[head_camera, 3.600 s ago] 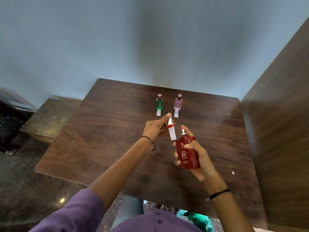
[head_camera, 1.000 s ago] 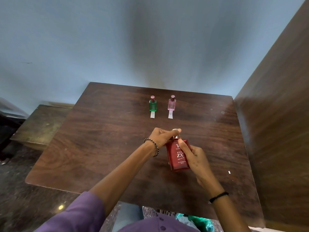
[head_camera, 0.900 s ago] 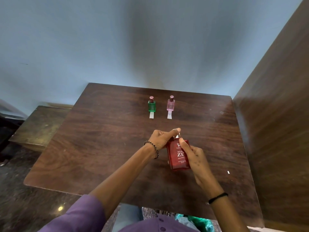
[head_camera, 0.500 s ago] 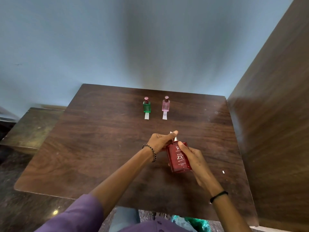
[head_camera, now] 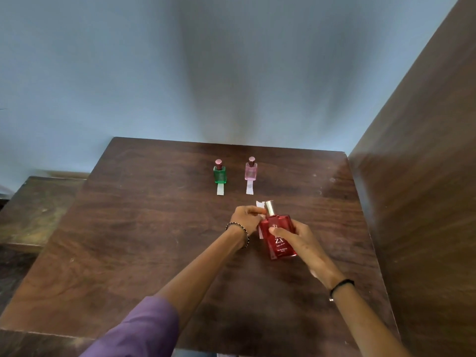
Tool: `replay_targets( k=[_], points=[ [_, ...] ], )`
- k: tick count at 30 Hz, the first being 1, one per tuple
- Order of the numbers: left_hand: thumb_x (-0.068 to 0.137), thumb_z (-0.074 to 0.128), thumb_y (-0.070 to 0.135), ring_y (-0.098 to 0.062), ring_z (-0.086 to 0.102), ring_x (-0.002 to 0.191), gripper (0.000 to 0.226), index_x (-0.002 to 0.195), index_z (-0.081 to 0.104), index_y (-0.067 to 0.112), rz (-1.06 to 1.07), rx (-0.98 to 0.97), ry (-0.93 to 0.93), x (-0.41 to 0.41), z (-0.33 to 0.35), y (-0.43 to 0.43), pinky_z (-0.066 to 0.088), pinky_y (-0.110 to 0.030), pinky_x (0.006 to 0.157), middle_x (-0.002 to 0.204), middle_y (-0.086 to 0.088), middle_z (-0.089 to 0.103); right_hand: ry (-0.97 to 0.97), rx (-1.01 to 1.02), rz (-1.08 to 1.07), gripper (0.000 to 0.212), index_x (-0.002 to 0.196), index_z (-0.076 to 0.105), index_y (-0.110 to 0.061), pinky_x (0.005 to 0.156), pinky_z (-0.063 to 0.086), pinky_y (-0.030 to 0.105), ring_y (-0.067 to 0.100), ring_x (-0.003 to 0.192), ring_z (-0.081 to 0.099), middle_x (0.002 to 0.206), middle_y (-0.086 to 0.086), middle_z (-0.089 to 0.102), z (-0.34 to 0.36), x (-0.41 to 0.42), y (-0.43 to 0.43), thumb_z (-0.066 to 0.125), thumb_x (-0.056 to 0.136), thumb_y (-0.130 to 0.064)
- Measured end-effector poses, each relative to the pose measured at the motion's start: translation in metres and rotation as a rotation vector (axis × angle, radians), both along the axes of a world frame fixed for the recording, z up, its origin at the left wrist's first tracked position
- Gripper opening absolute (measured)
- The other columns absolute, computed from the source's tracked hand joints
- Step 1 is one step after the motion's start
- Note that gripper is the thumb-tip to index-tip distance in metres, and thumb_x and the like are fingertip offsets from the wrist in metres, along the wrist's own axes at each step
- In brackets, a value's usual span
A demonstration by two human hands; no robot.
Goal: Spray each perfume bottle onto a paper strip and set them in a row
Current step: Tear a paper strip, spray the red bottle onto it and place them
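My right hand (head_camera: 296,234) grips a red perfume bottle (head_camera: 279,242), held tilted above the brown table (head_camera: 144,228) with its gold nozzle (head_camera: 269,207) bare. My left hand (head_camera: 246,217) pinches a white paper strip (head_camera: 259,204) right beside the nozzle; the strip runs down behind the bottle. At the back of the table a green bottle (head_camera: 219,172) and a pink bottle (head_camera: 251,169) stand side by side. Each has a white strip, one (head_camera: 220,189) and the other (head_camera: 249,187), lying in front of it.
A dark wooden panel (head_camera: 425,163) rises along the table's right edge. A blue-grey wall (head_camera: 180,73) stands behind the table. A lower wooden surface (head_camera: 38,204) sits to the left. Small pale specks (head_camera: 332,179) mark the tabletop at right.
Earlier my left hand held the strip up beside the bottle, then closed over the nozzle. Now the fingers are off the nozzle top and the strip shows beside it.
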State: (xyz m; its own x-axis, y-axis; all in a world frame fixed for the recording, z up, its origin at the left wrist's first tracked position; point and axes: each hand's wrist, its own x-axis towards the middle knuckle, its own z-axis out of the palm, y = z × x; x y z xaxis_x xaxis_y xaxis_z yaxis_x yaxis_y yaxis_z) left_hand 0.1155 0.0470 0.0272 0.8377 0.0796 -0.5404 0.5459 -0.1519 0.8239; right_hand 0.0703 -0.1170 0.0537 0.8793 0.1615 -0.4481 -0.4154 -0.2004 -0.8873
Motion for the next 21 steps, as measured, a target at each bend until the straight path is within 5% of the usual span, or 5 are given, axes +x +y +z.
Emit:
replay_targets(
  k=[3, 6, 13, 18, 21],
  points=[
    [0.083, 0.064, -0.005, -0.029, 0.071, 0.086, 0.033, 0.076, 0.071, 0.027, -0.034, 0.043, -0.020, 0.020, -0.018, 0.000, 0.059, -0.045, 0.085, 0.089, -0.012, 0.074, -0.010, -0.025, -0.014, 0.029, 0.115, 0.070, -0.025, 0.063, 0.052, 0.013, 0.012, 0.088, 0.076, 0.098, -0.002, 0.079, -0.003, 0.019, -0.004, 0.075, 0.088, -0.032],
    [0.080, 0.070, -0.003, -0.023, 0.067, 0.085, 0.028, 0.083, 0.066, 0.025, -0.042, 0.083, -0.041, 0.033, -0.026, -0.002, 0.058, -0.042, 0.088, 0.090, -0.007, 0.070, -0.014, -0.019, -0.048, 0.032, 0.118, 0.068, -0.023, 0.064, 0.054, 0.014, 0.012, 0.093, 0.075, 0.105, -0.001, 0.077, -0.005, 0.043, -0.011, 0.075, 0.088, -0.031],
    [0.078, 0.074, -0.008, -0.026, 0.075, 0.074, 0.024, 0.075, 0.063, 0.013, -0.028, -0.031, -0.008, 0.064, -0.046, -0.014, 0.063, -0.037, 0.071, 0.085, -0.010, 0.070, -0.126, -0.139, -0.105, 0.034, 0.116, 0.064, -0.019, 0.064, 0.050, 0.009, -0.002, 0.086, 0.069, 0.105, -0.007, 0.073, -0.010, 0.107, -0.027, 0.078, 0.086, -0.028],
    [0.082, 0.073, -0.005, -0.014, 0.071, 0.057, 0.019, 0.073, 0.066, 0.010, -0.006, -0.060, -0.026, 0.091, -0.055, -0.028, 0.063, -0.031, 0.061, 0.075, -0.008, 0.068, -0.213, -0.260, -0.058, 0.039, 0.115, 0.066, -0.029, 0.089, 0.056, 0.032, 0.013, 0.103, 0.071, 0.111, -0.006, 0.074, -0.015, 0.154, -0.038, 0.083, 0.080, -0.036],
    [0.081, 0.074, 0.000, -0.028, 0.075, 0.083, 0.008, 0.084, 0.075, 0.007, 0.033, -0.068, -0.032, 0.106, -0.056, -0.037, 0.062, -0.042, 0.077, 0.080, -0.011, 0.072, -0.240, -0.312, 0.002, 0.045, 0.122, 0.064, -0.031, 0.095, 0.055, 0.036, 0.018, 0.106, 0.071, 0.117, -0.003, 0.073, -0.015, 0.176, -0.038, 0.082, 0.081, -0.036]
  ],
)
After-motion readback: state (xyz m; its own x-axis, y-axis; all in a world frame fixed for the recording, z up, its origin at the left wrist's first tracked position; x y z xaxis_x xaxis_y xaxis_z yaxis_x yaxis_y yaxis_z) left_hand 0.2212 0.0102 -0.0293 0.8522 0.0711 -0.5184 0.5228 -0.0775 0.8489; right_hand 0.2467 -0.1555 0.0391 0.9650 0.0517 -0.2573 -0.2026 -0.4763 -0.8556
